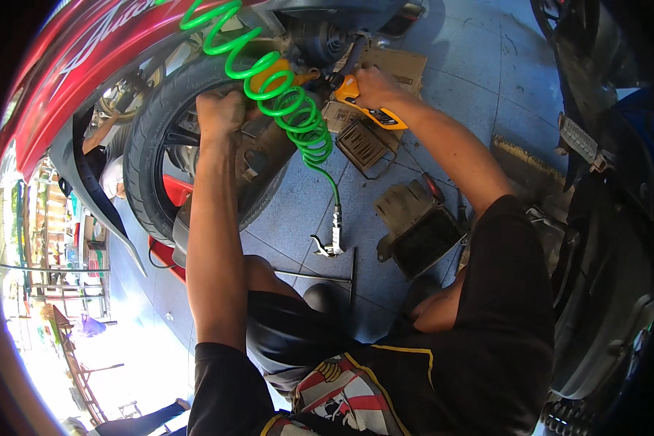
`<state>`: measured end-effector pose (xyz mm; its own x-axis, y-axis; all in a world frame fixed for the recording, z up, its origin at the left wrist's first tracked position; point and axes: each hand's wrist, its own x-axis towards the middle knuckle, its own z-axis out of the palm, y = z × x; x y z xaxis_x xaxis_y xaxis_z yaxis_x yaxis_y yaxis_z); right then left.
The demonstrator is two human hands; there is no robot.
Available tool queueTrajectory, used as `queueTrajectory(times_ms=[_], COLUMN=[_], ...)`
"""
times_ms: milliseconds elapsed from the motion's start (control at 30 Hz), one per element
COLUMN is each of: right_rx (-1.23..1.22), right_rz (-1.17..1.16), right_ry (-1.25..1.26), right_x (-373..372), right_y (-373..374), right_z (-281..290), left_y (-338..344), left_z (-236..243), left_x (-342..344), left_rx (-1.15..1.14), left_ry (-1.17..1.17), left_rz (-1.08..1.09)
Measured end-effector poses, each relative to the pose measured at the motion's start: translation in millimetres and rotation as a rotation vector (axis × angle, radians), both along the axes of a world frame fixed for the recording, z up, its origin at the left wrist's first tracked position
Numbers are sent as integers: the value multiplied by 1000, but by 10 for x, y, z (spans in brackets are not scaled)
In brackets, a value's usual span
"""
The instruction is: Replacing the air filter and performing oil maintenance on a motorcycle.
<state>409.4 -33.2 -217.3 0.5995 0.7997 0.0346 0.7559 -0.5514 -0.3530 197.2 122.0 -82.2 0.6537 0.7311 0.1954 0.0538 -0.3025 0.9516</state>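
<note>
My right hand (376, 89) is closed round the grip of an orange and black cordless power tool (389, 118). The tool's dark front end points left, toward the scooter's engine area. Beside the scooter's rear wheel (139, 156), my left hand (220, 112) has its fingers curled; what they hold, if anything, is hidden. Between my hands hangs a green coiled air hose (305, 131), partly covering a yellow-orange part (272, 75). A silver air blow gun (334, 240) dangles from the hose's lower end.
A red scooter panel (47, 109) overhangs the upper left. On the tiled floor lie a T-handle wrench (353, 283), an open dark box (423, 236), a rectangular slatted part (367, 147) and cardboard (400, 65). Another motorcycle (603, 276) stands right. Someone's arm (98, 136) shows behind the wheel.
</note>
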Motion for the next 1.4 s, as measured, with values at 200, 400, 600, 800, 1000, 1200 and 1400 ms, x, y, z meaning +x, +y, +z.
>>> queueTrajectory(times_ms=[200,400,600,800,1000,1200,1400], right_rx=[-25,36,291,394,386,466,549], right_rz=[-13,-31,-45,266,297,-40,-543], right_ry=[31,14,-42,-169,-56,8,-227], right_x=[-20,54,195,103,36,608,1174], right_y=[-12,-155,-329,-499,-702,-1548,-2513], right_z=[34,-61,-331,-354,-354,-728,-1172], left_y=[-140,-70,-190,-172,-179,-522,-391], left_z=[109,140,171,99,-88,190,189], left_x=[-106,-160,-144,-174,-94,-228,-298], left_rx=[-144,-138,-70,-50,-22,-265,-557], left_ry=[41,21,87,101,76,-203,-264], left_rz=[-95,-153,-185,-309,-447,-662,-797])
